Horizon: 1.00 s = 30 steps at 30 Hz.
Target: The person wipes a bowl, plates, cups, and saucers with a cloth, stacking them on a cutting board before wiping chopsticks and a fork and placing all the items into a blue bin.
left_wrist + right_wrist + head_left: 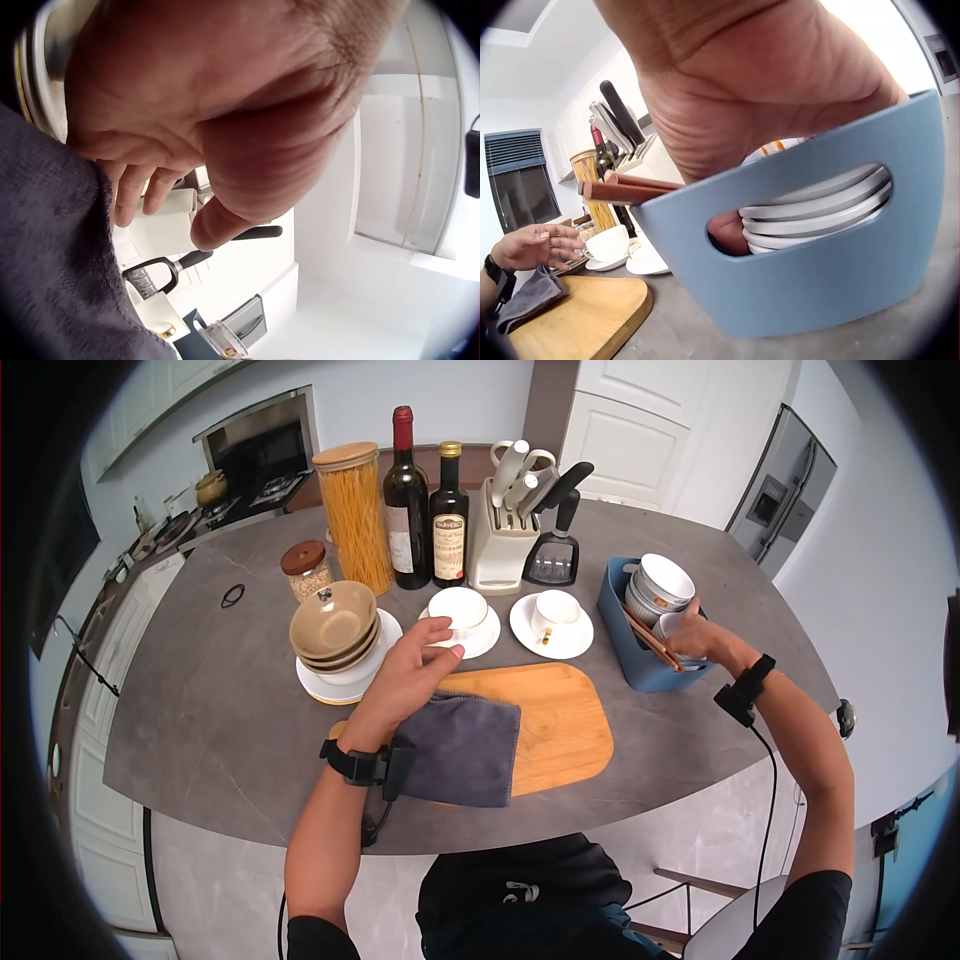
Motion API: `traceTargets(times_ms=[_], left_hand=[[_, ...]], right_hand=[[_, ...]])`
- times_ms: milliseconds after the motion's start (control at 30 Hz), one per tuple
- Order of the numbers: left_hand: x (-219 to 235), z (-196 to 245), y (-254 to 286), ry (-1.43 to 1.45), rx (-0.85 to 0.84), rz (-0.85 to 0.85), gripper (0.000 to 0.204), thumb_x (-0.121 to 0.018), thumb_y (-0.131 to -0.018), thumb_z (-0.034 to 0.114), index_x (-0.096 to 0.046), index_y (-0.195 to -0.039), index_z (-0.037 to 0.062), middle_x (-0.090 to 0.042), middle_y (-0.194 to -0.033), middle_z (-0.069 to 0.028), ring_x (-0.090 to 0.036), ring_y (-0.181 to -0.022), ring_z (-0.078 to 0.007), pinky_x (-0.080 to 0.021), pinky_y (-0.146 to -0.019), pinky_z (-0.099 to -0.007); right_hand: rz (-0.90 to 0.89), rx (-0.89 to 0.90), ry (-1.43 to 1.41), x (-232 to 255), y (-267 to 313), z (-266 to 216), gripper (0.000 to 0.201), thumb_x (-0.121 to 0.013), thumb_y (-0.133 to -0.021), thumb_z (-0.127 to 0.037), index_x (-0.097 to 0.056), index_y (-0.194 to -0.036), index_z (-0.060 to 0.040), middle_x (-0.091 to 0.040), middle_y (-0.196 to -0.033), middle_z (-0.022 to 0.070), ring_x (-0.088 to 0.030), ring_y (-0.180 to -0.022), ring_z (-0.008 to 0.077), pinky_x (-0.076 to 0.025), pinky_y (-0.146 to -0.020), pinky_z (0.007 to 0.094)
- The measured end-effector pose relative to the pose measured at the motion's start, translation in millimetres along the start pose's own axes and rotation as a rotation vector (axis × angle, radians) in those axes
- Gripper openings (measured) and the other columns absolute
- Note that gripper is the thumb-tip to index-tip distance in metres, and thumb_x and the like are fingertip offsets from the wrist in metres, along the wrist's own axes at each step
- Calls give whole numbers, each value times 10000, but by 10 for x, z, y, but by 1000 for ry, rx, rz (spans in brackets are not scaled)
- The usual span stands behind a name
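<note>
My left hand (pixel 408 675) is above the cloth's far end, with fingers extended beside the left white cup (pixel 458 608) and nothing held. In the left wrist view its palm (pixel 217 97) faces the camera. My right hand (pixel 700 638) reaches into the blue basket (pixel 625 650), its fingers gripping white bowls (pixel 672 624) on the near side. Through the basket's handle slot in the right wrist view, a fingertip (pixel 729 231) touches the stacked rims (pixel 817 214); the other fingers are largely hidden. Brown chopsticks (pixel 652 638) lean along the basket's left side.
A dark grey cloth (pixel 465 745) lies on a wooden board (pixel 565 725). Tan bowls (pixel 335 622) on white plates stand left. Another cup (pixel 556 610) sits on its saucer. Behind are a pasta jar (pixel 355 520), bottles (pixel 405 510) and a knife block (pixel 500 545).
</note>
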<state>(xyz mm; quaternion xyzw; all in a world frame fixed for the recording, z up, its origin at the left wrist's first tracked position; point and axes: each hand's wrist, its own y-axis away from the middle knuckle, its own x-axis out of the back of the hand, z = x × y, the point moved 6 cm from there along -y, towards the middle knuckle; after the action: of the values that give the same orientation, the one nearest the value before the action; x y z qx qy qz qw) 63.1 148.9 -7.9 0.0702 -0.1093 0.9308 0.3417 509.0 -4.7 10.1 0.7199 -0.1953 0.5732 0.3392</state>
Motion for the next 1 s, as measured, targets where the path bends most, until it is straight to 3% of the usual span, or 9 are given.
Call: traceTargets(times_ms=[133,200,233,333,533,600,733,900,1000], left_hand=[[-12,20,20,-21,14,5,566,-666,-1003,251,-472,-1447,-42,-574,-1409,-240,-610,-1210,-272,-518,-981,-366],[-17,4,29,-24,24,7,566,-665,-1003,249,-471,-1448,-42,-574,-1409,-240,-612,-1209,-272,-520,-978,-367],[-21,-7,27,-30,29,3,568,-665,-1003,248,-469,-1449,-43,-574,-1409,-239,-613,-1206,-270,-523,-972,-367],[-30,-41,4,-47,27,-8,573,-669,-1001,247,-466,-1450,-44,-573,-1411,-235,-617,-1195,-264,-531,-955,-365],[-28,-32,22,-37,20,-2,585,-680,-993,248,-462,-1456,-36,-572,-1410,-229,-637,-1150,-254,-547,-906,-352],[-35,-36,24,-37,18,1,586,-682,-992,248,-462,-1458,-32,-572,-1410,-228,-641,-1142,-252,-549,-897,-349],[-30,-21,31,-55,20,7,588,-681,-992,247,-459,-1462,-26,-571,-1411,-232,-655,-1135,-260,-561,-871,-349],[-27,-57,7,-86,5,16,594,-685,-990,253,-457,-1463,-24,-570,-1415,-233,-669,-1123,-267,-571,-855,-353],[-47,-46,16,-63,40,-4,566,-672,-1010,233,-452,-1466,-20,-572,-1413,-200,-626,-1129,-215,-530,-914,-336]], right_hand=[[47,-20,11,-88,60,-52,1293,-815,-722,-372,57,-1438,260,-617,-1177,415,-672,-1126,440,-563,-899,409],[-93,-105,-136,-106,122,-37,1538,-865,-622,-419,262,-1499,154,-422,-1472,412,-510,-1347,469,-470,-1084,432],[-96,-108,-138,-123,98,-43,1538,-865,-622,-419,262,-1499,154,-422,-1472,412,-510,-1347,469,-470,-1084,432],[-97,-163,-25,-151,78,-41,1529,-861,-628,-429,248,-1514,139,-385,-1499,411,-489,-1361,479,-460,-1099,451],[1,-142,161,-271,-145,53,1386,-831,-719,-469,63,-1494,251,-472,-1387,438,-546,-1304,471,-481,-1058,436],[11,-65,336,-264,-206,17,1536,-864,-627,-647,24,-1520,234,-338,-1526,397,-355,-1447,498,-371,-1165,463],[-19,-17,419,-144,-144,-70,1521,-854,-633,-679,-34,-1503,263,-340,-1523,399,-355,-1444,504,-377,-1162,458],[14,-92,164,-55,-5,-3,1558,-851,-608,-717,-29,-1504,257,-390,-1493,396,-416,-1400,518,-396,-1148,460],[57,-74,209,-116,-47,20,1555,-838,-608,-741,-47,-1499,260,-424,-1464,397,-464,-1366,509,-419,-1130,460]])
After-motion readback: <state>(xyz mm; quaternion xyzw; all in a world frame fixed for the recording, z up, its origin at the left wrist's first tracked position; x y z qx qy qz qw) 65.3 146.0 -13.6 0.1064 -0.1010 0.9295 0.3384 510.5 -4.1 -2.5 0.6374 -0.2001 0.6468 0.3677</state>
